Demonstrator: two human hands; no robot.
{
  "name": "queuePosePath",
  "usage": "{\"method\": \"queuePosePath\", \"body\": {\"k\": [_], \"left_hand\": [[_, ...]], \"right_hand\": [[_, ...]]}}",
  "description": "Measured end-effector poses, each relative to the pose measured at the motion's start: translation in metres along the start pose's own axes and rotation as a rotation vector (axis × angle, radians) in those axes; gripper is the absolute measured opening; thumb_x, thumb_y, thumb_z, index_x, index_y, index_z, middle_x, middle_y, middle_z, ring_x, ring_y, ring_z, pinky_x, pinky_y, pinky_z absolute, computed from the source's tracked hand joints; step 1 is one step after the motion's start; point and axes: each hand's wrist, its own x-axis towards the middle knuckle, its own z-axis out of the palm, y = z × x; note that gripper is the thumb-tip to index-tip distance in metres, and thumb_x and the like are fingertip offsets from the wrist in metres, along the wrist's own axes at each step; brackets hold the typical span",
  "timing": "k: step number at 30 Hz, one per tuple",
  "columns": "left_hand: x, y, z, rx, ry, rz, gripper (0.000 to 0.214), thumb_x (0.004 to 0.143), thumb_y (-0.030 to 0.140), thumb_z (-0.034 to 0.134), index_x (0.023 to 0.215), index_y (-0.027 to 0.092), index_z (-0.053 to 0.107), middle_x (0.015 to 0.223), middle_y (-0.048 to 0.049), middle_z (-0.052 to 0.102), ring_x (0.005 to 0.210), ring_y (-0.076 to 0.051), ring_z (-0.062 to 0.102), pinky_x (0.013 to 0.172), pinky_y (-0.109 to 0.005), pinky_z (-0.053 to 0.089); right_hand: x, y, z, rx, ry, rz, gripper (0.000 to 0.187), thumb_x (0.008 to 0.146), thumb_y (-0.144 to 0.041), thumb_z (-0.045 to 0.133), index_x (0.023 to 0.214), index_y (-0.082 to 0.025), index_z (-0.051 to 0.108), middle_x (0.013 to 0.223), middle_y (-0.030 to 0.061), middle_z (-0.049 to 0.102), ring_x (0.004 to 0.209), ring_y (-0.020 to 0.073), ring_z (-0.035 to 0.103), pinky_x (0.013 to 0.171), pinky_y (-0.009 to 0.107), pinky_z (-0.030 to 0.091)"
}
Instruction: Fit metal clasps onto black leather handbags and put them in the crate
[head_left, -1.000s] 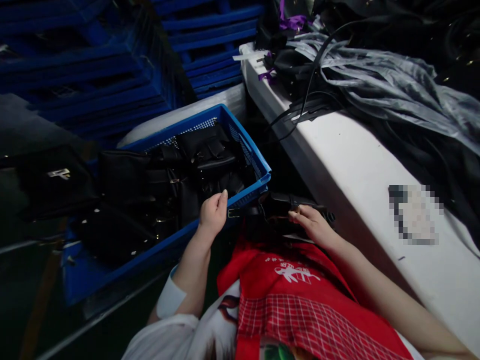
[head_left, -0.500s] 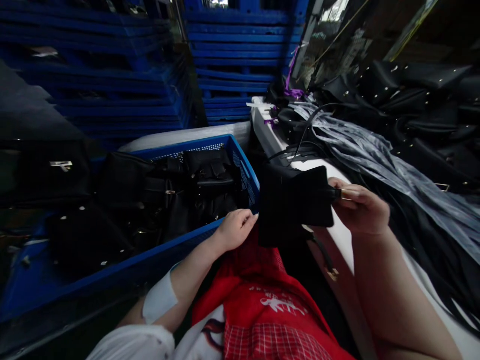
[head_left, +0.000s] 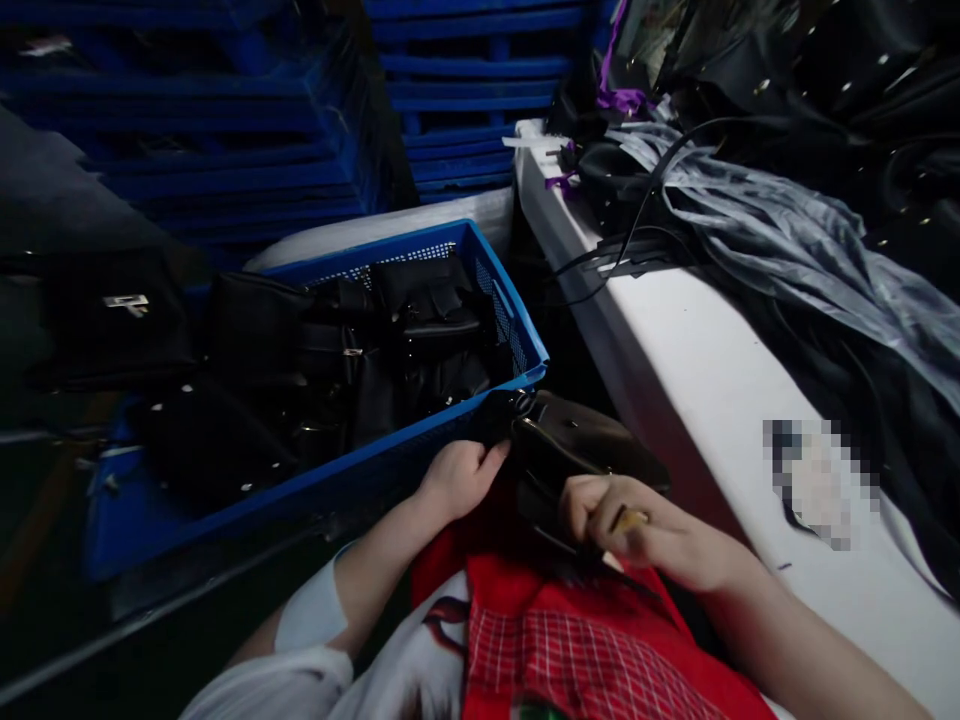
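A small black handbag (head_left: 600, 435) is held in front of the red apron, tilted so that its top edge and metal trim show. My left hand (head_left: 459, 476) is closed on the bag's left end, with its fingertips hidden behind the dark material. At the near right side, my right hand (head_left: 637, 520) is closed on the bag, fingers curled over it. A gold-coloured metal piece (head_left: 628, 519) shows between the right fingers; whether it is a buckle I cannot tell.
Just beyond my left hand stands a blue plastic crate (head_left: 510, 300) filled with black bags (head_left: 427, 295). To the right runs a white table (head_left: 697, 350) bearing black straps, clear plastic wrapping (head_left: 787, 225) and more bags. Stacked blue pallets (head_left: 487, 90) rise behind.
The bag has turned and come lower and closer to the apron. My right hand has moved down and left with it; my left hand stays at its left end.
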Motion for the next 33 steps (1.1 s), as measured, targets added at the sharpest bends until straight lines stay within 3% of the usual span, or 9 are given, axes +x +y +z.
{"method": "queuePosePath", "body": {"k": [3,5,9,13,16,19,24,29,33], "left_hand": [[-0.004,0.013,-0.005,0.231,0.289,0.059,0.054,0.085,0.067,0.049,0.057,0.022,0.040,0.057,-0.0017,0.049,0.054,-0.017,0.046,0.053,-0.030,0.024],[0.001,0.021,-0.007,0.315,0.344,0.059,0.053,0.075,0.070,0.061,0.063,0.022,0.042,0.063,-0.0021,0.051,0.059,-0.019,0.050,0.054,-0.030,0.027],[0.016,0.020,0.003,0.417,0.121,0.046,0.040,0.069,0.052,0.072,0.067,0.021,0.047,0.069,-0.0051,0.055,0.063,-0.024,0.055,0.055,-0.031,0.030],[0.024,0.001,0.014,0.353,-0.104,0.085,0.024,0.069,0.020,0.064,0.062,0.022,0.041,0.063,-0.0016,0.052,0.058,-0.019,0.052,0.054,-0.030,0.028],[0.028,-0.007,0.014,0.220,-0.147,0.143,0.027,0.067,0.016,0.060,0.059,0.022,0.035,0.059,0.0020,0.047,0.055,-0.015,0.045,0.053,-0.029,0.025],[0.033,-0.004,0.009,0.112,-0.147,0.184,0.027,0.068,0.015,0.058,0.058,0.021,0.033,0.055,0.0040,0.042,0.052,-0.012,0.040,0.052,-0.027,0.024],[0.032,0.013,0.003,-0.234,-0.352,-0.085,0.009,0.075,0.019,0.054,0.067,0.019,0.049,0.050,0.0049,0.048,0.041,-0.011,0.045,0.042,-0.023,0.028],[0.016,0.010,0.024,-0.566,-0.600,-0.310,0.007,0.074,0.021,0.057,0.079,0.016,0.057,0.049,0.0031,0.055,0.034,-0.011,0.049,0.033,-0.019,0.035],[0.010,-0.006,0.042,-0.810,-0.505,-0.395,0.016,0.076,0.029,0.060,0.079,0.013,0.061,0.053,0.0016,0.055,0.034,-0.008,0.045,0.030,-0.018,0.033]], "right_hand": [[0.001,-0.004,0.023,-0.268,-0.140,-0.028,0.020,0.078,-0.019,0.050,0.059,-0.021,0.045,0.072,0.0033,0.056,0.070,0.0169,0.049,0.073,0.031,0.042],[0.006,-0.002,0.034,-0.451,-0.183,-0.025,0.017,0.075,-0.014,0.052,0.060,-0.020,0.047,0.072,0.0027,0.056,0.068,0.0161,0.047,0.072,0.030,0.042],[0.018,0.016,0.031,-0.576,-0.218,0.052,0.020,0.085,-0.026,0.056,0.068,-0.017,0.061,0.077,0.0058,0.060,0.070,0.0173,0.051,0.074,0.032,0.045],[0.026,0.047,0.003,-0.212,-0.302,0.094,0.046,0.098,-0.042,0.038,0.074,-0.016,0.068,0.084,0.0075,0.065,0.079,0.0185,0.059,0.080,0.032,0.047],[0.029,0.071,-0.004,-0.139,-0.123,0.279,0.051,0.100,-0.034,0.028,0.070,-0.016,0.066,0.078,0.0077,0.067,0.073,0.0189,0.060,0.077,0.034,0.047],[0.030,0.081,0.005,-0.330,0.015,0.465,0.027,0.091,-0.034,0.049,0.077,-0.018,0.065,0.075,0.0065,0.067,0.065,0.0196,0.059,0.064,0.032,0.046],[0.022,0.072,0.014,-0.646,0.244,0.202,0.040,0.068,-0.024,0.073,0.105,-0.018,0.060,0.103,0.0116,0.064,0.095,0.0288,0.060,0.087,0.039,0.046],[0.013,0.094,0.012,-0.244,0.106,0.154,0.032,0.078,-0.020,0.066,0.109,-0.021,0.058,0.099,0.0041,0.067,0.086,0.0206,0.063,0.080,0.033,0.049],[0.014,0.126,0.025,-0.052,0.231,0.152,0.024,0.082,-0.038,0.070,0.094,-0.020,0.062,0.087,0.0023,0.063,0.075,0.0173,0.060,0.071,0.030,0.049]]}}
